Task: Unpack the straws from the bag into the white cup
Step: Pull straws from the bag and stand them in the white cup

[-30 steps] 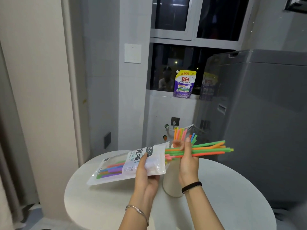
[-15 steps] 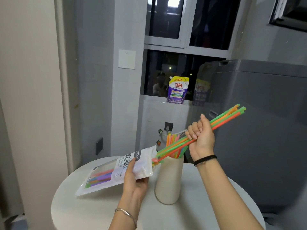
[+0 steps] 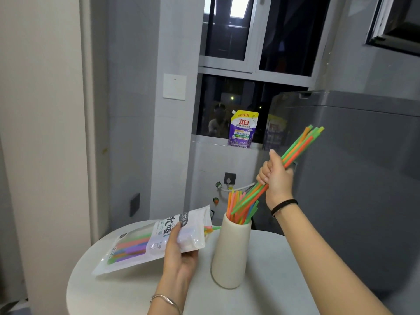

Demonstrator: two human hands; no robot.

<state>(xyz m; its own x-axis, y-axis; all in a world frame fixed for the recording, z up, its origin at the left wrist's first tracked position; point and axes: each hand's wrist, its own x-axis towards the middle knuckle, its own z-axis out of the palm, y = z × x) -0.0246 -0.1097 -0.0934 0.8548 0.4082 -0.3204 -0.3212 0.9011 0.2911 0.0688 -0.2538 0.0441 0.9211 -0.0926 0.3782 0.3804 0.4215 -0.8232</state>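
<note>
Straws (image 3: 297,146), green and orange, are gripped as a bundle in the right hand (image 3: 276,176). Its fist is closed round their middle, and their lower ends slant down to the mouth of the white cup (image 3: 229,253) on the round worktop (image 3: 272,280). Other straws already stand in that cup. The left hand (image 3: 179,253) holds the bag (image 3: 145,244) near its open end, thumb on top, raised just beside the cup. More coloured straws show through the bag's clear window, and a few poke from its mouth. The job looks partway done: this bundle has yet to be let go, and the bag's contents must follow.
</note>
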